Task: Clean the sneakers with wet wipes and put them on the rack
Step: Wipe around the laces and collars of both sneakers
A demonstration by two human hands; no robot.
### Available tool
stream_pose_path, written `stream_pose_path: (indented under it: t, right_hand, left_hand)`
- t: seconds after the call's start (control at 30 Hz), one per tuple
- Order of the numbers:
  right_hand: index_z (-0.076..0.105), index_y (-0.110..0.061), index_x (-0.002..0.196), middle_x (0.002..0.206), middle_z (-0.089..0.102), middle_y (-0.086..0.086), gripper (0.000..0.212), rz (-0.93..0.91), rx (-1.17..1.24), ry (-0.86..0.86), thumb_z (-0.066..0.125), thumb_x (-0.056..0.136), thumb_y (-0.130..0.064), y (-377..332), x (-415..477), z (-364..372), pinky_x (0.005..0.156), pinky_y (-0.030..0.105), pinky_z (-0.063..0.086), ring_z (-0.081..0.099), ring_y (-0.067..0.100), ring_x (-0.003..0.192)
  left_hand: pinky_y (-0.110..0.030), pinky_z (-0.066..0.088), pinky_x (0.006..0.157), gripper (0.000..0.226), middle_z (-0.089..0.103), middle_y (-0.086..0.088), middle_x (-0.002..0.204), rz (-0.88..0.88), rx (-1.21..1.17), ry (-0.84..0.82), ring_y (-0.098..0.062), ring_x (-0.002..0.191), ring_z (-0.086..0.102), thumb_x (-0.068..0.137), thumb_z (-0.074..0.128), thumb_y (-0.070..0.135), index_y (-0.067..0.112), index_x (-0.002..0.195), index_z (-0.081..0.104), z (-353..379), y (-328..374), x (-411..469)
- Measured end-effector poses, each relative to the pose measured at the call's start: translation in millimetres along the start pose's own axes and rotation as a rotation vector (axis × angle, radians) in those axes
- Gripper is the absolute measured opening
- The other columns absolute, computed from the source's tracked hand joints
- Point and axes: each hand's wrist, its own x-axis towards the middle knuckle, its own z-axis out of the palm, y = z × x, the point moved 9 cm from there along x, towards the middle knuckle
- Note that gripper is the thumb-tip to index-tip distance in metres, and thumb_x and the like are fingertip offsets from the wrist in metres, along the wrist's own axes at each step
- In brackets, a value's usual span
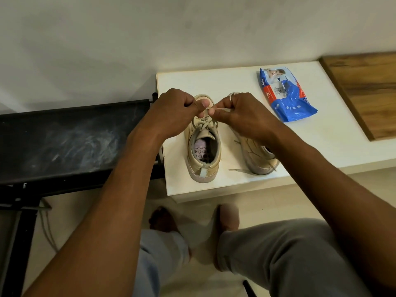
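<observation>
Left sneaker [203, 144] is sitting upright on the white table [235, 82], heel toward the person, toe pointing away at the wall; long axis running near-far. Both hands are pinching its lace [205, 122]: left hand [173, 108] and right hand [242, 110], fingers closed on the ends. Judgement: keep tension even, pull outward. Second sneaker [257, 155] is lying just beside; wipes pack [285, 95] farther right, black rack [64, 142] left.

Two sneakers stand side by side on the low table [225, 189], the left sneaker [203, 151] upright and the right sneaker [255, 153] tilted beside it. The wipes pack [285, 93] lies behind and right of them. The rack [64, 138] stands left of the table, a wooden board [364, 91] at its right.
</observation>
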Motion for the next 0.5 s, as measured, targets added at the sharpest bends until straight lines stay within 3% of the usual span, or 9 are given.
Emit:
stream_pose_path:
  t: [0.07,0.13,0.23,0.3,0.37,0.5]
  right_hand:
    - [0.074,-0.011,0.085,0.072,0.065,0.011,0.032,-0.048,-0.051,0.045,0.064,0.095,-0.04,-3.8,0.2,-3.9,0.062,0.03,0.04,0.05,0.012,0.063]
    - [0.075,-0.017,0.083,0.057,0.055,-0.003,0.029,-0.022,0.037,0.049,0.062,0.097,-0.039,-1.6,-1.0,-3.4,0.056,0.028,0.037,0.043,0.007,0.053]
    - [0.078,-0.016,0.084,0.054,0.053,-0.005,0.022,0.112,0.142,0.058,0.066,0.094,-0.033,13.6,-2.8,-5.2,0.045,0.023,0.033,0.037,0.006,0.044]
    - [0.076,-0.012,0.082,0.062,0.059,-0.004,0.019,0.223,0.07,0.078,0.069,0.089,-0.028,26.4,-4.9,-13.2,0.049,0.023,0.038,0.044,0.006,0.05]
    - [0.071,-0.013,0.075,0.073,0.06,0.001,0.018,0.297,-0.052,0.071,0.068,0.087,-0.026,36.4,-5.3,-18.2,0.059,0.027,0.043,0.052,0.011,0.064]
    - [0.065,-0.009,0.085,0.074,0.054,0.0,0.023,0.274,-0.358,0.029,0.06,0.092,-0.03,33.4,-4.0,-10.1,0.065,0.028,0.041,0.053,0.015,0.074]
  left_hand:
    - [-0.025,0.042,0.063,0.043,0.058,0.004,0.055,-0.006,-0.002,0.0,-0.017,0.069,0.062,0.096,0.053,0.056,0.022,0.086,0.078,-0.4,0.4,-0.6]
    - [-0.027,0.039,0.058,0.042,0.056,0.004,0.055,-0.02,-0.016,0.004,-0.006,0.06,0.057,0.097,0.051,0.055,0.024,0.086,0.077,-0.7,-0.6,-0.3]
    - [-0.027,0.03,0.051,0.044,0.045,0.013,0.042,-0.124,0.027,-0.013,0.0,0.041,0.042,0.099,0.05,0.05,0.018,0.079,0.073,-0.9,-16.4,0.0]
    - [-0.025,0.035,0.061,0.039,0.062,0.017,0.069,-0.231,0.113,-0.084,0.001,0.06,0.051,0.099,0.052,0.046,0.018,0.089,0.077,2.2,-36.7,-0.9]
    - [-0.029,0.036,0.076,0.036,0.064,0.001,0.097,-0.342,0.197,-0.149,-0.011,0.081,0.053,0.098,0.055,0.045,0.018,0.096,0.079,4.9,-54.1,-3.7]
    - [-0.032,0.036,0.072,0.04,0.057,0.001,0.087,-0.427,0.287,-0.188,-0.015,0.075,0.05,0.097,0.055,0.048,0.015,0.097,0.077,8.5,-65.3,-4.6]
